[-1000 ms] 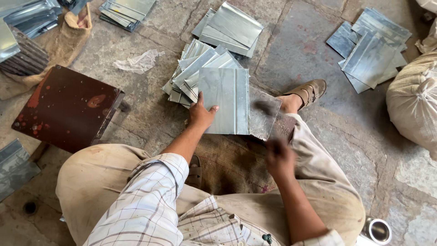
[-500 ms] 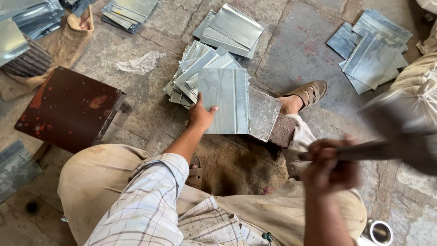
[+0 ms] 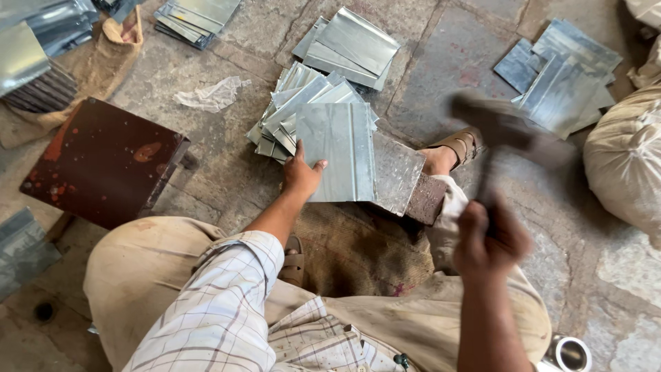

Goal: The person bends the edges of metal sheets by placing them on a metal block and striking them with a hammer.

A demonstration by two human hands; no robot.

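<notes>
Head view: left hand [image 3: 301,176] presses flat, fingers spread, on a thin, stiff, probably sharp-edged metal sheet [image 3: 337,148] best held by its near edge, while right hand [image 3: 487,234], fingers clenched, raises a blurred hammer [image 3: 502,131] beside it.

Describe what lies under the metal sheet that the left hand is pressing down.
The metal sheet rests on a dull grey slab that sticks out on its right, with a pile of sheets behind. How far the slab reaches beneath is hidden by the sheet and the left hand.
</notes>
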